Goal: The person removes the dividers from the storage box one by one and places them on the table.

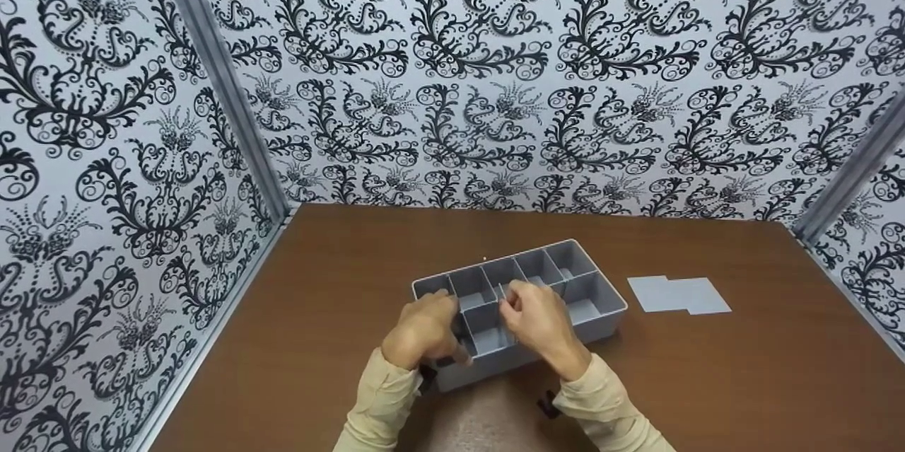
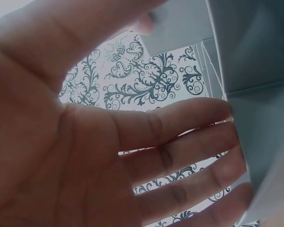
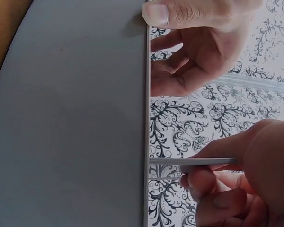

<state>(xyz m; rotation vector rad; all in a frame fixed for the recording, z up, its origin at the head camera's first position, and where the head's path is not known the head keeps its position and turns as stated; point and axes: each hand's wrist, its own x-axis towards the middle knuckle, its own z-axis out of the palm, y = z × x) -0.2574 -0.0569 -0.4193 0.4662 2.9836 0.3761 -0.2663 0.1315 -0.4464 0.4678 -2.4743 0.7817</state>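
Note:
A grey box with several compartments sits slantwise on the table. My left hand lies over its left end, fingers reaching inward and thumb at the front rim. In the left wrist view, the fingers are nearly straight, with their tips against a grey panel. Above the middle of the box, my right hand pinches a thin grey divider between thumb and curled fingers. This divider stands edge-on to the front wall in the right wrist view, its near end right at the wall's top edge.
Two pale flat pieces, partly overlapping, lie on the brown table to the right of the box. A tiny light speck shows behind the box. Patterned panels in metal frames enclose the table's back and sides.

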